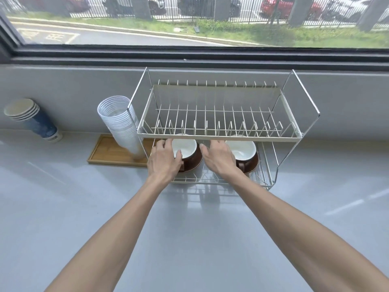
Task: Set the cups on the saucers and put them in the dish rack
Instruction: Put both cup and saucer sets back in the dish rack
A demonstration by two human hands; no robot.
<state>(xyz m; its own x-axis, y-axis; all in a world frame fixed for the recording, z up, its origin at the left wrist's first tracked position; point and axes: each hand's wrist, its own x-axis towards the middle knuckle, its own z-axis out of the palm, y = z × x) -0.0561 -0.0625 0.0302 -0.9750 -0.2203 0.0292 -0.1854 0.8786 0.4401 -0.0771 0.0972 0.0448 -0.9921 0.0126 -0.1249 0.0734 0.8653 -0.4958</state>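
Two brown cups with white insides stand on brown saucers on the lower tier of the wire dish rack [219, 137]. The left cup [186, 149] rests on its saucer [194, 165]; the right cup [244, 151] rests on its saucer [252, 165]. My left hand [163, 160] lies palm down against the left cup's near left side, fingers apart, thumb at the rim. My right hand [219, 158] hovers palm down over the right cup's left edge and handle, fingers spread, gripping nothing that I can see.
The rack's upper tier with its plate dividers overhangs both cups. A stack of clear plastic cups [120, 123] leans on a wooden tray [105, 153] left of the rack. Stacked paper cups [31, 119] lie further left. The grey counter [189, 228] runs along a window sill.
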